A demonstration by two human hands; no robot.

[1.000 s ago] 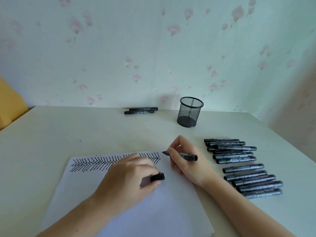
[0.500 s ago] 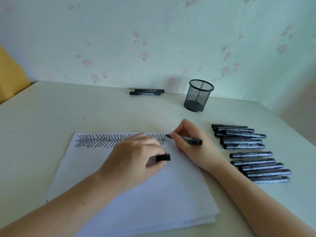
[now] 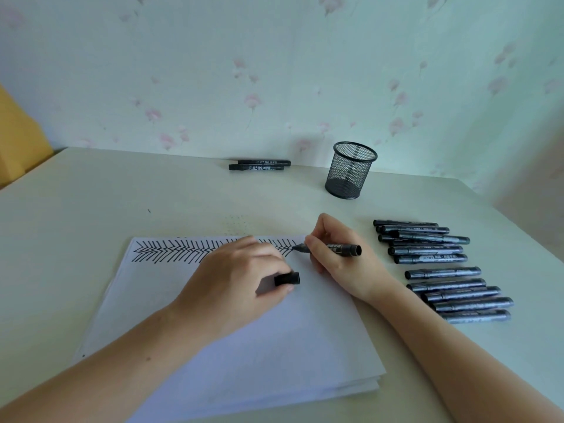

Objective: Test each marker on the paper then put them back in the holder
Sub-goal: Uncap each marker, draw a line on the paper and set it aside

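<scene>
A stack of white paper (image 3: 244, 346) lies on the table, with a row of black zigzag strokes along its top edge. My right hand (image 3: 338, 257) grips an uncapped black marker (image 3: 341, 249), its tip touching the right end of those strokes. My left hand (image 3: 235, 279) rests on the paper and pinches the marker's black cap (image 3: 287, 279). A black mesh holder (image 3: 350, 170) stands upright at the back. Several capped black markers (image 3: 442, 270) lie in rows to the right of the paper.
Two more black markers (image 3: 259, 165) lie side by side by the wall, left of the holder. The floral wall borders the table at the back and right. A yellow object (image 3: 18, 138) sits beyond the left edge.
My head has tilted down, so everything sits higher in view. The marker tip has come down onto the right end of the strokes. The left hand keeps the cap in place.
</scene>
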